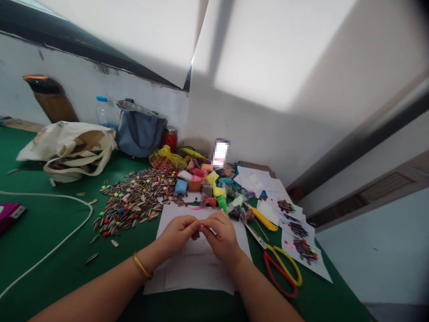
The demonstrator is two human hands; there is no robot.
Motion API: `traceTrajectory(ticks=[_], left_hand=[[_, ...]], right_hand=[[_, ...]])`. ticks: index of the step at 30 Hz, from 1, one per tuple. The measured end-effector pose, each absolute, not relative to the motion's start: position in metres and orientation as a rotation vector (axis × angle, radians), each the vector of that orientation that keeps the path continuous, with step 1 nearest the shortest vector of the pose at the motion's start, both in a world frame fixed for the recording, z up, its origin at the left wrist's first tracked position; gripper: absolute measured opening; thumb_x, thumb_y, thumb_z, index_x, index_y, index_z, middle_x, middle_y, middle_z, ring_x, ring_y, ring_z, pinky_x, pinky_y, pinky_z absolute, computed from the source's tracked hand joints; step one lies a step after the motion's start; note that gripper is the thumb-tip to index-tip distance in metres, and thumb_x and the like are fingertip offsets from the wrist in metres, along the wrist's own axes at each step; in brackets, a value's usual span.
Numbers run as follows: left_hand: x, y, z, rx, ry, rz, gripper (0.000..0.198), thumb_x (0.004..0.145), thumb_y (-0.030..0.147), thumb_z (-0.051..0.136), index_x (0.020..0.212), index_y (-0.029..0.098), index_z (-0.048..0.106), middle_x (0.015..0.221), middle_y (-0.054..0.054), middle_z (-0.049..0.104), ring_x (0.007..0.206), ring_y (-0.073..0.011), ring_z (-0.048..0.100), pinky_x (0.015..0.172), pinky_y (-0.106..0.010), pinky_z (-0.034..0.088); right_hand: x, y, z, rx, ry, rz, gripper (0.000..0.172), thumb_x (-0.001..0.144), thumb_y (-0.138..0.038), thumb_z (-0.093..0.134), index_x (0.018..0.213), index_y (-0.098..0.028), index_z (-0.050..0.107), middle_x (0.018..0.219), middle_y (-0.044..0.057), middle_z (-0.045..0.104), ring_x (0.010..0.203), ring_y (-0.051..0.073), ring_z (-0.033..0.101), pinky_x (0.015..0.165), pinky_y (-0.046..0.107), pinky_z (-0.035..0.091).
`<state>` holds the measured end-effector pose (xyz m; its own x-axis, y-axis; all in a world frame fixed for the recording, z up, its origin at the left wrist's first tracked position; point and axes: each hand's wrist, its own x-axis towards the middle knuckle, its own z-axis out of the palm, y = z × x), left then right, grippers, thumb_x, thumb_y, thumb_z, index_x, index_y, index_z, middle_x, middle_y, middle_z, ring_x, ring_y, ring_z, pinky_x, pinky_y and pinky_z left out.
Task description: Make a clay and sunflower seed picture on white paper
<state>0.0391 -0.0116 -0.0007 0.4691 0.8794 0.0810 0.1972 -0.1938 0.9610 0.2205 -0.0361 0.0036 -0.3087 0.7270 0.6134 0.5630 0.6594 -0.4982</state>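
Note:
My left hand (179, 233) and my right hand (221, 236) meet fingertip to fingertip over a white sheet of paper (197, 264) on the green table (50, 232). Both hands are closed in a pinch on something too small to make out. A gold bangle (140, 267) sits on my left wrist. Just beyond my fingers lie several small bags of coloured modelling clay (208, 183). A heap of sunflower seeds (134, 201), dotted with small coloured clay balls, spreads to the left of the paper.
Red-and-yellow scissors (281, 268) and a yellow utility knife (264, 219) lie right of the paper. Sheets with seed pictures (301, 243) run along the right edge. A cloth bag (70, 147), a blue bag (139, 129), a water bottle (105, 112) and a white cable (60, 241) occupy the left.

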Motion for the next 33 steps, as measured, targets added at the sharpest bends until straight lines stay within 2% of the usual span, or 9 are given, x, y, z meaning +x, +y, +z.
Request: traceTrajectory(ticks=[5, 12, 17, 21, 26, 30, 33], left_hand=[[0.0377, -0.0124, 0.0021, 1.654, 0.993, 0.861, 0.033, 0.085, 0.049, 0.058, 0.079, 0.018, 0.066, 0.069, 0.0, 0.063, 0.067, -0.0153, 0.056, 0.063, -0.025, 0.044], [0.0386, -0.0143, 0.0024, 1.64, 1.02, 0.872, 0.034, 0.085, 0.048, 0.057, 0.072, 0.017, 0.064, 0.062, 0.001, 0.06, 0.061, -0.0144, 0.054, 0.061, -0.025, 0.042], [0.0382, -0.0156, 0.0042, 1.612, 1.016, 0.897, 0.032, 0.083, 0.046, 0.059, 0.07, 0.017, 0.064, 0.061, 0.001, 0.06, 0.06, -0.0141, 0.054, 0.059, -0.024, 0.042], [0.0381, -0.0152, 0.0051, 1.644, 1.001, 0.932, 0.034, 0.087, 0.046, 0.054, 0.073, 0.017, 0.065, 0.066, -0.001, 0.063, 0.065, -0.015, 0.057, 0.062, -0.025, 0.044], [0.039, -0.0149, 0.0043, 1.687, 1.027, 0.966, 0.026, 0.081, 0.044, 0.064, 0.085, 0.019, 0.067, 0.077, -0.001, 0.066, 0.071, -0.016, 0.058, 0.064, -0.026, 0.045], [0.0386, -0.0145, 0.0053, 1.59, 1.023, 0.954, 0.032, 0.084, 0.049, 0.06, 0.078, 0.018, 0.064, 0.066, 0.0, 0.061, 0.063, -0.0145, 0.054, 0.06, -0.025, 0.044], [0.0387, -0.0137, 0.0042, 1.45, 0.962, 0.906, 0.036, 0.083, 0.052, 0.059, 0.077, 0.017, 0.062, 0.062, 0.001, 0.058, 0.06, -0.0136, 0.053, 0.058, -0.025, 0.044]], right_hand=[[0.2195, -0.0361, 0.0029, -1.042, -1.984, 0.226, 0.012, 0.094, -0.028, 0.059, 0.095, -0.024, 0.07, 0.083, 0.002, 0.065, 0.082, 0.019, 0.058, 0.086, 0.039, 0.04], [0.2194, -0.0358, 0.0032, -0.977, -1.973, 0.295, 0.02, 0.09, -0.04, 0.065, 0.102, -0.024, 0.069, 0.085, 0.003, 0.067, 0.084, 0.02, 0.059, 0.086, 0.038, 0.042], [0.2174, -0.0376, 0.006, -0.985, -1.89, 0.404, 0.014, 0.094, -0.033, 0.06, 0.09, -0.023, 0.068, 0.082, 0.001, 0.066, 0.081, 0.017, 0.059, 0.086, 0.035, 0.042], [0.2158, -0.0382, 0.0075, -1.018, -1.826, 0.467, 0.013, 0.095, -0.031, 0.059, 0.089, -0.022, 0.066, 0.084, 0.001, 0.066, 0.082, 0.017, 0.06, 0.087, 0.034, 0.044], [0.2163, -0.0378, 0.006, -0.989, -1.873, 0.442, 0.017, 0.097, -0.026, 0.051, 0.1, -0.023, 0.067, 0.092, 0.005, 0.067, 0.089, 0.019, 0.061, 0.087, 0.036, 0.046], [0.2176, -0.0378, 0.0047, -0.998, -1.907, 0.36, 0.025, 0.096, -0.023, 0.053, 0.118, -0.024, 0.063, 0.1, 0.006, 0.067, 0.093, 0.02, 0.061, 0.089, 0.038, 0.046], [0.2178, -0.0374, 0.0048, -0.965, -1.934, 0.328, 0.024, 0.091, -0.029, 0.061, 0.114, -0.024, 0.065, 0.097, 0.006, 0.066, 0.092, 0.021, 0.06, 0.086, 0.038, 0.047]])
